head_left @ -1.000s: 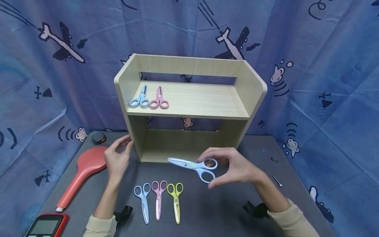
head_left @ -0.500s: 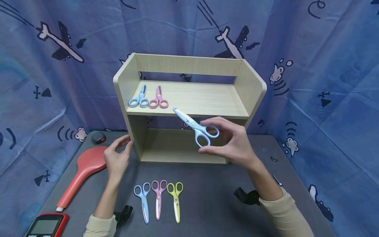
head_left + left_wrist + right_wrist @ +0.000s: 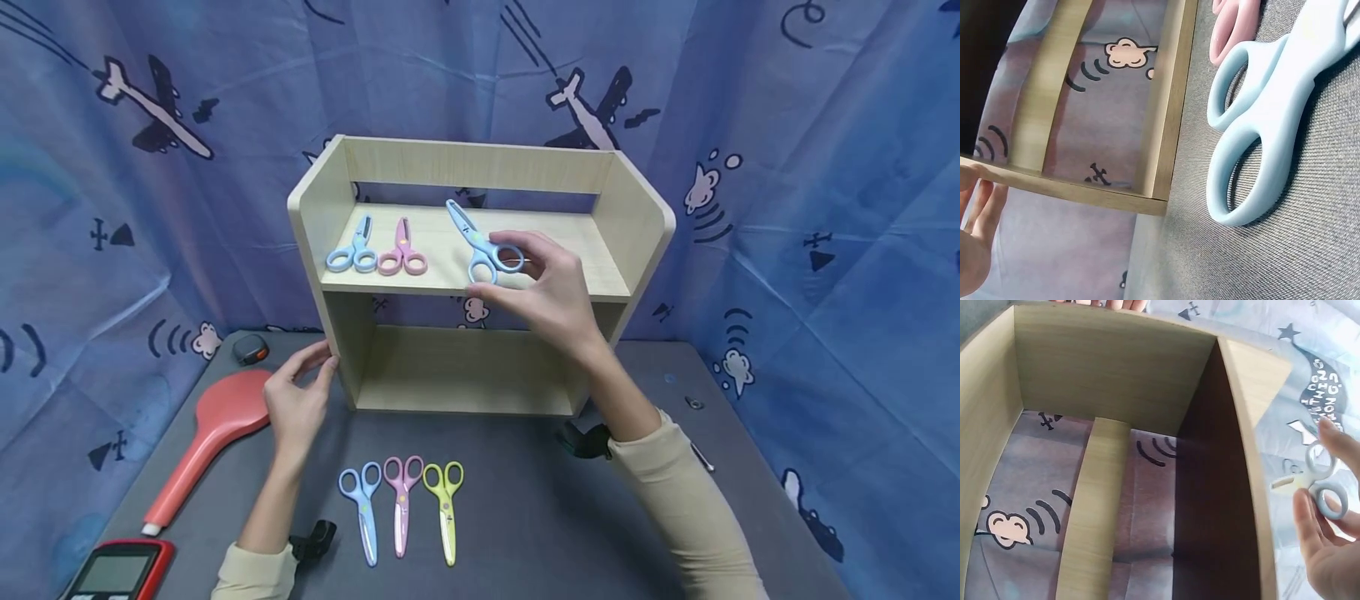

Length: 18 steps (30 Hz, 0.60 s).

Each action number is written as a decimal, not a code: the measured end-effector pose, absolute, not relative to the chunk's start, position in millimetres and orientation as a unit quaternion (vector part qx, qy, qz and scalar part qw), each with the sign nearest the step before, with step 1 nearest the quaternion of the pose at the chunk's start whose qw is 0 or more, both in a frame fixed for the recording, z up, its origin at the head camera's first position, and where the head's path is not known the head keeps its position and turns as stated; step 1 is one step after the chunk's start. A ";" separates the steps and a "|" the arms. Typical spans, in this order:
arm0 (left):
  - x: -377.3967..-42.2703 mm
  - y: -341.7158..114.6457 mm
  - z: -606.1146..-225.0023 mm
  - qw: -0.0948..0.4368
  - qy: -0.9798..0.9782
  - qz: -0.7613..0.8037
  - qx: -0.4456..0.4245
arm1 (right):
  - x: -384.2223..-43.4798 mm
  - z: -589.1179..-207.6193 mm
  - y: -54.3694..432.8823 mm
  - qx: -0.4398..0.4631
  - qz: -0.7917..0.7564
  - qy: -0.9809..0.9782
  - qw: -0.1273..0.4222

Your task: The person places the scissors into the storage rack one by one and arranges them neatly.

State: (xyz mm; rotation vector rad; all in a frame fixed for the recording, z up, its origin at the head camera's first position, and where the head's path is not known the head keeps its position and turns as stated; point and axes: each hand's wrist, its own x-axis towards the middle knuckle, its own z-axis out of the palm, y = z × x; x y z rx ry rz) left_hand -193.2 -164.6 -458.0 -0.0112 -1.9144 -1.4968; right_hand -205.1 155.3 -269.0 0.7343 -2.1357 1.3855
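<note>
Right hand (image 3: 551, 287) pinches blue scissors (image 3: 478, 240) by the loops, blades toward 11 o'clock, over upper shelf (image 3: 442, 233). Left hand (image 3: 298, 400), fingers loosely bent, touches side panel (image 3: 326, 192) toward 8 o'clock. Curtain lettering (image 3: 1322, 384): "I DO", remainder doubtful.

The gray table (image 3: 517, 517) bears three scissors (image 3: 402, 500) and a shelf (image 3: 465, 367).

The right hand (image 3: 549, 287) pinches light-blue plastic-handled scissors (image 3: 477, 237), blades closed toward eleven o'clock, by the pale wooden two-tier shelf (image 3: 465, 367); the left hand (image 3: 296, 408) touches its nine-o'clock side.
</note>
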 end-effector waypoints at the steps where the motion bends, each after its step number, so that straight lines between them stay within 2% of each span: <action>1: -193.5 -164.4 -458.1 0.349 -0.738 -0.578 -0.003 | -210.1 -268.6 151.9 0.263 0.505 -0.784 0.246; 7: -193.2 -164.5 -457.3 0.343 -0.739 -0.580 -0.001 | -234.0 -264.5 133.5 0.223 0.448 -0.826 0.258; 18: -192.8 -165.0 -457.6 0.346 -0.735 -0.582 -0.007 | -253.4 -264.1 112.4 0.170 0.376 -0.881 0.232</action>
